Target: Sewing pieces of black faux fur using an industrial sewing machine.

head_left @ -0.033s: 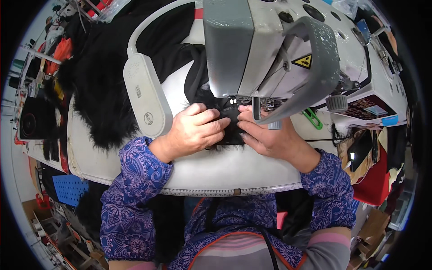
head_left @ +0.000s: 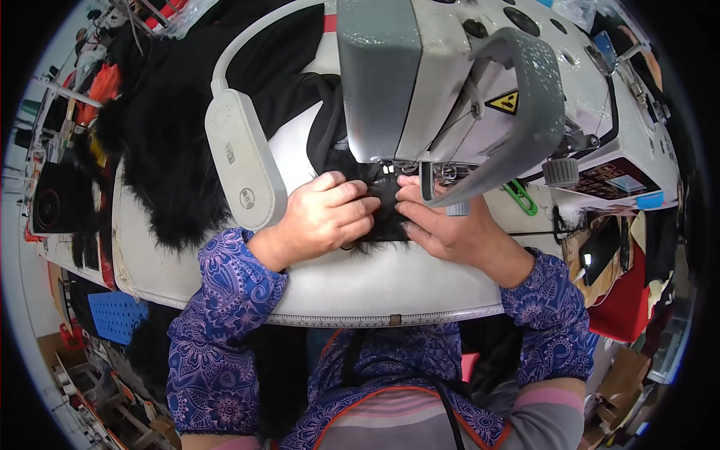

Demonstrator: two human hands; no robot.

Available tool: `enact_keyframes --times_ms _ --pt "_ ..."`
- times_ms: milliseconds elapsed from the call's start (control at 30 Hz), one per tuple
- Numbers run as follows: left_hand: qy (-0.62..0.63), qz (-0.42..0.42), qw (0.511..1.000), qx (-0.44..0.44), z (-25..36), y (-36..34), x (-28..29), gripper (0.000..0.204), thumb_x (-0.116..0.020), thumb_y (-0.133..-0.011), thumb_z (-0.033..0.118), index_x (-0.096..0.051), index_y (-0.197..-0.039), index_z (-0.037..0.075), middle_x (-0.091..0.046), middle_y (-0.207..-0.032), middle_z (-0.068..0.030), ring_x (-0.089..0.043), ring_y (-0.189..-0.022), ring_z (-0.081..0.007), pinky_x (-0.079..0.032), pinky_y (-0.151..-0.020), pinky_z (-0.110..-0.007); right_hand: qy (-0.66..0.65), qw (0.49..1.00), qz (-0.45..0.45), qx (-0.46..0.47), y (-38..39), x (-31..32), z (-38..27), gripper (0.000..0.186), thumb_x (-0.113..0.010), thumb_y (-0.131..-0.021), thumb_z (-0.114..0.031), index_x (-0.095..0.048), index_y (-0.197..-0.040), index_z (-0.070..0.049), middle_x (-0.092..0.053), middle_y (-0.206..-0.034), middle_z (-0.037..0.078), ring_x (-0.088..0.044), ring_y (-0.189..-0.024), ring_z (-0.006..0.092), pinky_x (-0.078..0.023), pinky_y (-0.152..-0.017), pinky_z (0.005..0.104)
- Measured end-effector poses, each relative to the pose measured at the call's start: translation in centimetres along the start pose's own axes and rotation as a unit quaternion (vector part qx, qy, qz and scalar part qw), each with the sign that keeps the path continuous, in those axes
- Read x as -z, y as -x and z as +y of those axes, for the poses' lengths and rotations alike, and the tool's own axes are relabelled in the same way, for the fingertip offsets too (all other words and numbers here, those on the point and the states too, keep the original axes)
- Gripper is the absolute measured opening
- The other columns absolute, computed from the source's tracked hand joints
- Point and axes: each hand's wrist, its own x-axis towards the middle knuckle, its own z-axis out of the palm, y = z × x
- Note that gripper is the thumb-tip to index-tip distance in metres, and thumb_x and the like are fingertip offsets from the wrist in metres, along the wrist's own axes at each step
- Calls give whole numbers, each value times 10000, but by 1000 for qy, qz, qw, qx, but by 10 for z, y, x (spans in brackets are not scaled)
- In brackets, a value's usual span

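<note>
My left hand [head_left: 326, 217], fingers curled, grips a black furry fabric piece [head_left: 386, 214] under the head of a grey-and-white sewing machine [head_left: 375, 82]. My right hand [head_left: 442, 229] holds the same piece from the other side, its fingertips beside the presser foot [head_left: 388, 169] and partly hidden behind a grey curved guard [head_left: 547, 112]. The fabric lies on the white machine bed [head_left: 382, 285]. To the left hangs a lamp [head_left: 244, 157] on a white gooseneck. A green clip-like tool [head_left: 521, 196] sits just right of my right hand.
A mass of black fur fabric [head_left: 172, 172] covers the back left. A black speaker-like box [head_left: 56, 199] and a blue perforated basket [head_left: 116, 315] stand at the left. A dark phone [head_left: 600, 251] and red item [head_left: 626, 300] lie at the right. A measuring tape edges the table front [head_left: 450, 315].
</note>
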Motion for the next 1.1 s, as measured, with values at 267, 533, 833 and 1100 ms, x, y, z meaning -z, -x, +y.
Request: enact_keyframes --times_ms 267,533,833,1100 --pt "21 -30 999 26 3 1 3 505 -745 -490 120 -730 -994 105 -716 -1034 -17 -665 -966 -228 -550 -856 -389 -4 1000 1 12 -2 2 1 250 -768 -688 -171 -679 -909 -94 -645 -1049 14 -621 -882 205 -481 -702 377" --pt "27 -26 998 56 2 1 2 532 -731 -484 88 -727 -1015 115 -710 -1042 -19 -653 -1014 -238 -524 -890 -429 -5 1000 18 1 -7 6 -2 359 -792 -681 -232 -702 -1002 -100 -666 -1046 50 -655 -909 247 -516 -689 384" --pt "59 -79 989 112 -3 -1 5 451 -709 -689 215 -699 -1116 71 -672 -1189 -75 -590 -1171 -264 -440 -981 -504 8 993 -75 -92 -1 5 2 396 -753 -763 -240 -671 -1130 -116 -643 -1183 24 -623 -1113 222 -496 -912 404" --pt "67 -139 974 165 -9 -4 7 480 -655 -797 277 -636 -1236 84 -601 -1320 -71 -523 -1269 -289 -385 -1061 -567 30 989 -68 -130 -2 1 11 395 -747 -796 -286 -665 -1163 -164 -676 -1149 44 -668 -998 232 -534 -835 397"
